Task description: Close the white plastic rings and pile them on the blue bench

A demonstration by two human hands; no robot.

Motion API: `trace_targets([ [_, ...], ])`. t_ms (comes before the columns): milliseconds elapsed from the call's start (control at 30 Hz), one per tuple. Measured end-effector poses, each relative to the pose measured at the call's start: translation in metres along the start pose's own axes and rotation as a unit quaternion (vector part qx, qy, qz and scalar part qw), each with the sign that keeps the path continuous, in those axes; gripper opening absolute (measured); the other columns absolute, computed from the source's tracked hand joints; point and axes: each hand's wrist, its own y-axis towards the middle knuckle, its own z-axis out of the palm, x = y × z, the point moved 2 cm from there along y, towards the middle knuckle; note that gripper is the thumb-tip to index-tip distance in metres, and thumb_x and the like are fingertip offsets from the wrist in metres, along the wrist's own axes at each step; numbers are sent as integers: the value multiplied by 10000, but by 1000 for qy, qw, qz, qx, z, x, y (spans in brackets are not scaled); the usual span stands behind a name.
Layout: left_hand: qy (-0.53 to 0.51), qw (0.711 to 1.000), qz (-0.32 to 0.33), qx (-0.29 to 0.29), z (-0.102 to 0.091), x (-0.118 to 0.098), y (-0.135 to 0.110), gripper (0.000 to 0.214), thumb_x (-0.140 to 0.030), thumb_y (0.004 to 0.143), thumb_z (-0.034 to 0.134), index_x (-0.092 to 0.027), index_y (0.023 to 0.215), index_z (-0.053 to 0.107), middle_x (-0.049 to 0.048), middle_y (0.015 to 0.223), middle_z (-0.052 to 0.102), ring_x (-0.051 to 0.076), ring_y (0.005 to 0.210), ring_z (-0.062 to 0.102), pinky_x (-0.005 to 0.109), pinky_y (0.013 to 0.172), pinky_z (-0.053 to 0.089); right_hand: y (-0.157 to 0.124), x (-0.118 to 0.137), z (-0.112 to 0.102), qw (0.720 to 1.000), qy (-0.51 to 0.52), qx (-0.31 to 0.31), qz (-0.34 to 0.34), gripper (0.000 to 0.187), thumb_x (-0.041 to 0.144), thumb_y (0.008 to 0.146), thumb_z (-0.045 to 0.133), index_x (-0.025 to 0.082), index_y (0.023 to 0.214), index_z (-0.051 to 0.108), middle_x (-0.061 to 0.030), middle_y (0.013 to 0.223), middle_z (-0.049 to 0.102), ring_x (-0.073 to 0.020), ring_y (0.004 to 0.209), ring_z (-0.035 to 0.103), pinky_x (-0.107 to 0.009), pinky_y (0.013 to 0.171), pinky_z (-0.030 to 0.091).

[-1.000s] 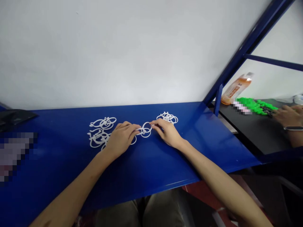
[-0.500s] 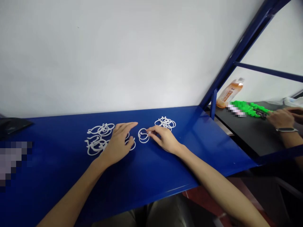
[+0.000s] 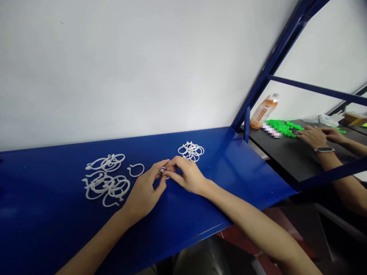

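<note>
- The two hands had come together above the blue table (image 3: 71,233); half a second earlier the left hand had been lifted clear, its thumb and fingers spread, while the right held a pair of white rings.
- The right hand (image 3: 186,176) held a small white piece (image 3: 163,169) pinched between thumb and fingertips. Its loop was mostly hidden behind the fingers, so I could not tell whether it was one ring or two.
- The left hand (image 3: 145,193) had its fingertips right at that piece, with its thumb hanging apart and lower; whether it gripped or merely steadied the piece could not be told.
- With both hands meeting at one spot, the work seemed, in my judgement, to have returned to two-handed fine handling after a brief one-handed hold.
- A single white open ring (image 3: 139,164) now showed whole just beyond the left hand, which had partly covered the rings there before.
- To the left lay an upper cluster of white rings (image 3: 110,165) and a larger lower cluster (image 3: 107,185), overlapping loosely and looking otherwise undisturbed.
- A smaller pile of white rings (image 3: 191,151) lay just beyond the right hand, apparently unchanged.
- At the neighbouring black table, a co-worker's hand (image 3: 312,136) worked beside bright green pieces (image 3: 278,127).
</note>
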Motion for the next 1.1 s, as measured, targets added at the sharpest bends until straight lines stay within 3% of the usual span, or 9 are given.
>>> trace_targets([
  [167, -152, 981, -122, 8, -6, 4, 4, 373, -493, 912, 550, -223, 1155, 632, 65, 1074, 758, 230, 891, 749, 358, 812, 602, 2, -3, -1, 997, -64, -41, 3, 119, 314, 975, 566, 219, 1043, 583, -83, 1064, 634, -206, 1019, 599, -396, 925, 501],
  [300, -188, 969, -159, -12, -14, 7, 6, 366, -542, 870, 608, -207, 1005, 668, 50, 867, 770, 223, 773, 740, 331, 700, 589, 2, -5, 1, 999, 9, 7, 38, 172, 273, 1019, 470, 204, 1158, 544, -51, 978, 697, -157, 858, 662, -323, 805, 536],
  [400, -113, 983, -140, -28, -21, 6, 8, 286, -493, 856, 629, -228, 923, 713, 20, 804, 752, 199, 717, 704, 294, 630, 550, 1, -2, 0, 999, 14, 25, 38, 186, 269, 1026, 442, 206, 1127, 585, -46, 982, 711, -144, 819, 669, -293, 748, 533],
  [567, -28, 998, -46, -31, -26, 5, 6, 195, -325, 897, 561, -262, 849, 739, -9, 834, 737, 170, 781, 673, 285, 728, 523, -2, 5, -4, 997, 20, 71, 22, 192, 304, 1024, 457, 195, 987, 612, -24, 850, 695, -129, 702, 637, -259, 650, 507],
  [767, -8, 999, -40, -4, -24, 5, 4, 187, -266, 892, 560, -265, 791, 718, -34, 760, 720, 156, 715, 659, 287, 745, 522, -7, 8, -3, 992, 16, 126, -17, 208, 277, 1033, 432, 199, 1005, 622, -43, 905, 706, -145, 776, 665, -273, 702, 528],
  [867, 44, 999, -13, -28, -28, 7, 7, 145, -346, 900, 591, -261, 884, 707, -9, 866, 734, 188, 814, 666, 323, 794, 534, -3, 3, -5, 996, -8, 88, -7, 192, 274, 1024, 455, 214, 1031, 636, -44, 960, 713, -155, 844, 676, -294, 764, 540],
  [967, 161, 986, 25, -41, -32, 14, 10, 231, -407, 917, 577, -238, 1032, 685, 48, 1032, 721, 252, 1011, 630, 419, 946, 494, 2, -12, -17, 994, -106, -6, 16, 196, 285, 1008, 488, 215, 1027, 669, -66, 975, 702, -189, 886, 663, -341, 807, 535],
  [1100, 283, 959, 14, 13, -32, 28, 10, 339, -390, 936, 509, -218, 1192, 650, 86, 1184, 675, 303, 1129, 570, 506, 1033, 411, 4, -38, -37, 967, -217, -106, 82, 200, 256, 982, 503, 205, 1072, 674, -80, 937, 674, -198, 800, 643, -350, 751, 525],
])
